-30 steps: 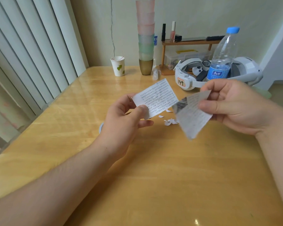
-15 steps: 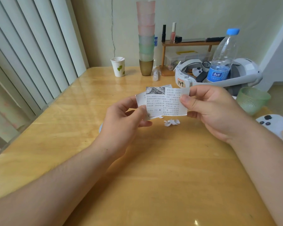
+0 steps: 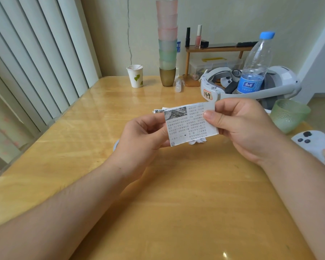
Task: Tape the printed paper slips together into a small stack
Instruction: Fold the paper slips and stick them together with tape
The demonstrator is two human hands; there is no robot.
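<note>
Right hand: the right hand (image 3: 246, 128) pinches the right edge of the printed paper slips (image 3: 191, 122), thumb flat across the front, fingers curled behind.
Left hand: the left hand (image 3: 141, 136) grips the slips' left edge, thumb behind the lower corner, fingers folded around the paper.
Slips: held in the air above the wooden table (image 3: 176, 203), face toward the camera, a grey picture at the upper left and columns of print below; a second slip's edge peeks out behind at the upper left.
Below the slips: small white paper scraps (image 3: 197, 141) lie on the table.
Right side: a green glass bowl (image 3: 289, 115) and a white controller (image 3: 311, 141) sit near the right wrist.
Far edge: a white headset (image 3: 281, 79) with a water bottle (image 3: 255, 64) in front of it, a stack of pastel cups (image 3: 167, 44), a paper cup (image 3: 135, 76) and a small wooden shelf (image 3: 218, 48).
Left: vertical blinds (image 3: 36, 53).
</note>
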